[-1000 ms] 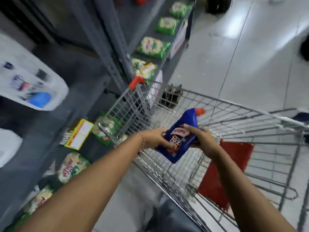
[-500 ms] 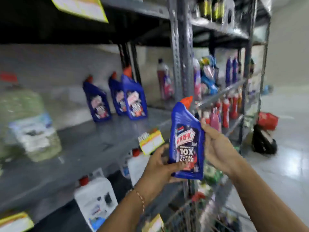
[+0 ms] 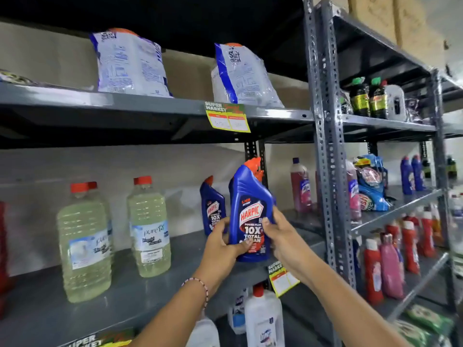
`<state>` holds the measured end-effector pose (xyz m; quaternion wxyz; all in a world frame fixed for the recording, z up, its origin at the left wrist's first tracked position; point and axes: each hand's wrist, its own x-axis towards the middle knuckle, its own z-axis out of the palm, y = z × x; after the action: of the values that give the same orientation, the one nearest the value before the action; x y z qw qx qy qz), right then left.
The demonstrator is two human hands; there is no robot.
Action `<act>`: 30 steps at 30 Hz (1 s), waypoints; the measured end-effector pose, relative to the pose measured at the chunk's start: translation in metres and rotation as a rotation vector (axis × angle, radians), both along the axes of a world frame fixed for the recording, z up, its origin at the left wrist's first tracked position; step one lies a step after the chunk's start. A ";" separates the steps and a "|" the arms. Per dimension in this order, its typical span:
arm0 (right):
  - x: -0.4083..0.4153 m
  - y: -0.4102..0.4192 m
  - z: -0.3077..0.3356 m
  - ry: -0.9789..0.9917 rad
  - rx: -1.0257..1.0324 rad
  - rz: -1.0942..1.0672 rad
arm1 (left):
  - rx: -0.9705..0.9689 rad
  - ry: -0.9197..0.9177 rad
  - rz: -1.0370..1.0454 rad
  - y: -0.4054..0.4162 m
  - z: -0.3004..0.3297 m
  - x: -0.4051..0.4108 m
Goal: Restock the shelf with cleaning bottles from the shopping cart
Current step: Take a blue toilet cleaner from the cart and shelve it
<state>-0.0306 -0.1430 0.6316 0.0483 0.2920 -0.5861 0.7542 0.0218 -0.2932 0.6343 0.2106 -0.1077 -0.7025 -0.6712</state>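
Single head-worn wide-angle view, close to the grey shelf, facing it slightly upward; uprights at 2 o'clock, forearms entering from 6 o'clock.

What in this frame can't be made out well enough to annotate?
All head view:
- Base of the held Harpic bottle: whether it touches the shelf is unclear; left hand and right hand cover its lower sides.
- Any bottle behind it: only an orange cap shows.
- Price tag: figures too small.
- Shopping cart: out of frame.
- Red containers: cut by the left edge.
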 end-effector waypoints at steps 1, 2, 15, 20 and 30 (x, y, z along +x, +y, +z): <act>-0.006 -0.008 -0.003 0.004 0.035 -0.018 | -0.023 -0.002 0.028 -0.007 -0.002 -0.006; -0.011 -0.014 -0.006 0.010 0.068 -0.047 | -0.044 -0.012 0.053 -0.013 -0.006 -0.013; -0.104 -0.074 -0.027 0.059 0.691 -0.019 | -0.396 -0.224 0.438 -0.070 -0.023 -0.086; -0.115 -0.075 -0.026 0.013 0.626 -0.059 | -0.410 -0.255 0.539 -0.067 -0.027 -0.103; -0.118 -0.066 -0.032 -0.059 0.417 -0.075 | -0.453 -0.227 0.480 -0.047 -0.029 -0.134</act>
<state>-0.1488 -0.2087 0.5999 -0.0025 0.2514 -0.7410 0.6226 -0.1119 -0.3404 0.6053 0.2539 0.0920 -0.8577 -0.4374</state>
